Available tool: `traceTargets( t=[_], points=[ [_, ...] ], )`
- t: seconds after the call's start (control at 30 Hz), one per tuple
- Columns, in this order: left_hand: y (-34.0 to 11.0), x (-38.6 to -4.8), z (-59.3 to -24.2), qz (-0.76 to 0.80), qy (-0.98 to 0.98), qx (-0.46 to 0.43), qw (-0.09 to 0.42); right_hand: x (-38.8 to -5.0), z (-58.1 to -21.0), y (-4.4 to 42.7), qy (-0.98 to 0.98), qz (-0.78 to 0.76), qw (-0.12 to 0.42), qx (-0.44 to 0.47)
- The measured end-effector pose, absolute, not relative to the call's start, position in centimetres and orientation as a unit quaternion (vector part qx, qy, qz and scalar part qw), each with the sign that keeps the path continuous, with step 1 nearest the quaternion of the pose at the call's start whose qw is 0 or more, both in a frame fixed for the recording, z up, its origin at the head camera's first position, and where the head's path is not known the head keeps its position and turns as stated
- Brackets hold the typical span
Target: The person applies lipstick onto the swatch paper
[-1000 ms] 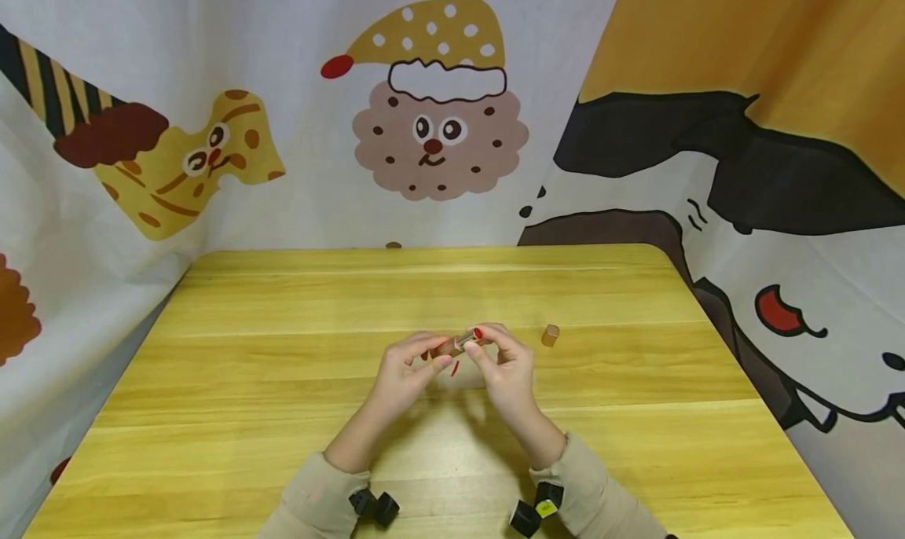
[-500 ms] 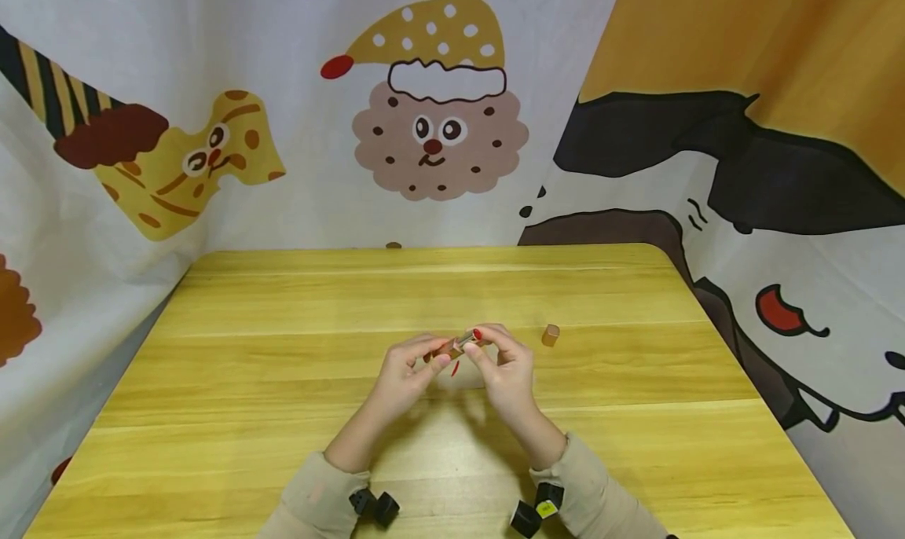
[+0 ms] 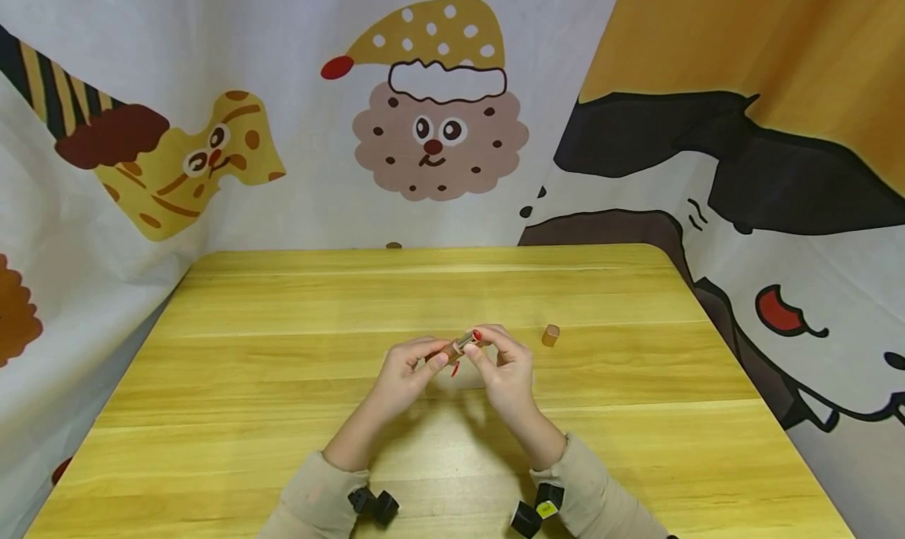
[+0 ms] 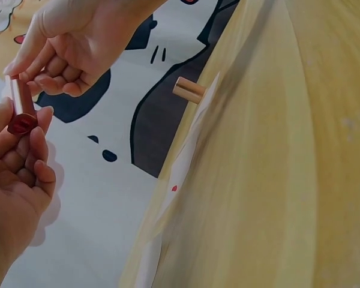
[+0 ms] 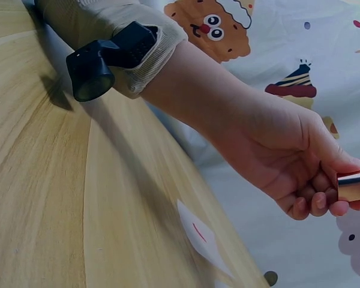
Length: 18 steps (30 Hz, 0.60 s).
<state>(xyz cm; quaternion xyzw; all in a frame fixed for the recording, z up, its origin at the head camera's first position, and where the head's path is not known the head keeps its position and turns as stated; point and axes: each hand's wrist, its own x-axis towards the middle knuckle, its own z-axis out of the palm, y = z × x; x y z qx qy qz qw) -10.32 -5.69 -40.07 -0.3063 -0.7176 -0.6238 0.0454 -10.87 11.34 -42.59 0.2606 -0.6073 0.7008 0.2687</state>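
Note:
Between both hands, above the table, an uncapped lipstick [image 3: 461,344] with a copper-coloured case lies slanted, its red tip [image 3: 477,335] to the upper right. My left hand [image 3: 404,375] pinches the base between thumb and fingers; in the left wrist view this base [image 4: 23,114] looks shiny and dark copper at its end. With thumb and index finger, my right hand [image 3: 509,372] holds the end nearer the red tip. Its other fingers curl loosely in the left wrist view. The copper cap [image 3: 551,335] stands on the table, right of my right hand.
White paper [image 5: 198,243] with a red mark [image 5: 199,232] lies on the wooden table [image 3: 283,311] below the hands. A cartoon-printed cloth [image 3: 283,209] hangs behind the table. Black wrist cameras [image 3: 375,507] sit on the sleeves.
The left fingers and the lipstick base between them have shifted slightly, as in a small turn. The right hand and the cap have stayed almost where they were.

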Motion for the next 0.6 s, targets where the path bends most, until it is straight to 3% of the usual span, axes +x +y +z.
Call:
traceTargets(
  t=[0.2, 0.6],
  points=[
    [-5.78, -10.31, -40.21, -0.626, -0.718, -0.302, 0.044, -10.83, -42.60, 11.37, -0.607, 0.699, 0.271, 0.265],
    [-5.59, -10.27, -40.44, -0.636, -0.710, -0.286, 0.101, -10.74, -42.45, 11.38, -0.617, 0.692, 0.270, 0.260]
  ],
)
